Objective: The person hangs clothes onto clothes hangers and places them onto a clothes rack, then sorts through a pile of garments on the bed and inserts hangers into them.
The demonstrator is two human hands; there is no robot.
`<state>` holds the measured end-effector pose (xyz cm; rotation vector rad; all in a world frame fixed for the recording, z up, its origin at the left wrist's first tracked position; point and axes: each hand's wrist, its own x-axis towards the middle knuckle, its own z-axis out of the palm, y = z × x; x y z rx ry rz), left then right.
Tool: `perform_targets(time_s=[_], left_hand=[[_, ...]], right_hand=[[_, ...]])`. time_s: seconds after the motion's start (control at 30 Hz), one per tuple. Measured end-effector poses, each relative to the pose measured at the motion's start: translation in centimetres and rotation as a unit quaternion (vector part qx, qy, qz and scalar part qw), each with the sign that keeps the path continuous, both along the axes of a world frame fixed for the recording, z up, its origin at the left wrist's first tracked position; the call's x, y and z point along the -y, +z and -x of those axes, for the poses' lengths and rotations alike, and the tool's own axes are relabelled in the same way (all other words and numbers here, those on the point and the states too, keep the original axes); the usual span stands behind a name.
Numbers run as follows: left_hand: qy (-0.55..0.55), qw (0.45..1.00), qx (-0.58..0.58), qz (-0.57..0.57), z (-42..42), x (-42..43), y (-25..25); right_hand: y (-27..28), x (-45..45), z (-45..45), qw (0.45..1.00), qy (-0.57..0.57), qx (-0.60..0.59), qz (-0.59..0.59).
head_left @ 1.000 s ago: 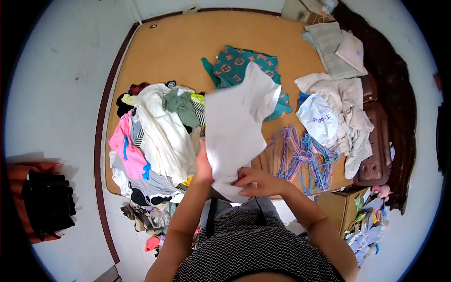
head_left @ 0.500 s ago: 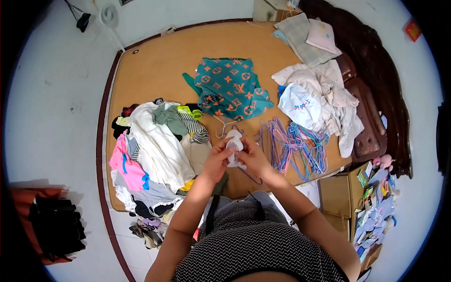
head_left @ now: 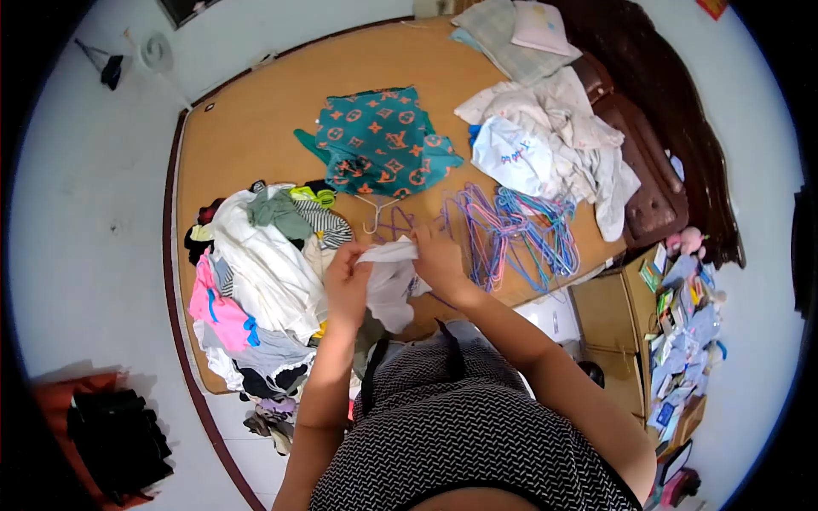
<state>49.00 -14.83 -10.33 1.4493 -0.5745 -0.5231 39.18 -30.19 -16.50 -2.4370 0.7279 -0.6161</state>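
Note:
Between my two hands hangs a small white cloth item (head_left: 389, 294), its exact kind unclear. My left hand (head_left: 348, 277) pinches its upper left corner, and my right hand (head_left: 438, 260) grips its upper right side. The top edge is stretched between them while the rest droops below. Just beyond my hands a white hanger (head_left: 372, 213) lies on the bed, its hook pointing toward me. Purple hangers (head_left: 396, 223) lie partly hidden behind my hands. Farther off, a teal garment with orange print (head_left: 379, 140) is spread flat.
A mixed heap of clothes (head_left: 264, 264) covers the bed's left side. To the right are a tangle of colored hangers (head_left: 520, 238) and crumpled pale cloth (head_left: 588, 145). A cluttered cabinet (head_left: 613, 319) stands at the right. Pillows (head_left: 541, 30) lie at the far corner.
The white cloth was bunched up between my hands; now it is opened out and hangs down. My hands have moved apart, and the camera view has shifted.

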Motion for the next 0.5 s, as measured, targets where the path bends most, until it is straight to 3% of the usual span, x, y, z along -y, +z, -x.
perform_targets(time_s=[0.07,0.1,0.13,0.27,0.33,0.37,0.43,0.5], left_hand=[[0.062,0.989,0.116,-0.071,-0.8,-1.4,0.1],[0.106,0.973,0.169,-0.113,-1.5,-2.5,-0.3],[0.133,0.981,0.108,-0.095,-2.0,-3.8,-0.8],[0.156,0.963,-0.008,-0.22,-3.4,-10.2,-4.0],[0.146,0.942,-0.082,-0.291,-2.2,-11.9,-4.6],[0.16,0.929,-0.135,-0.306,-1.2,-11.9,-3.9],[0.211,0.917,-0.115,-0.317,0.7,-10.6,-1.6],[0.214,0.924,-0.124,-0.294,1.7,-9.3,0.3]], right_hand=[[-2.9,0.8,1.1,0.999,0.004,-0.041,0.022],[-3.8,1.5,2.3,0.981,0.06,-0.175,-0.053],[-4.7,2.2,3.4,0.937,0.116,-0.305,-0.127],[-8.4,5.0,7.0,0.94,0.156,-0.225,-0.204],[-11.9,6.6,7.6,0.91,0.145,-0.101,-0.375],[-15.0,7.8,8.0,0.907,0.15,-0.101,-0.379],[-22.7,10.9,8.4,0.929,-0.022,-0.169,-0.327],[-26.2,13.2,8.5,0.921,-0.123,-0.199,-0.311]])
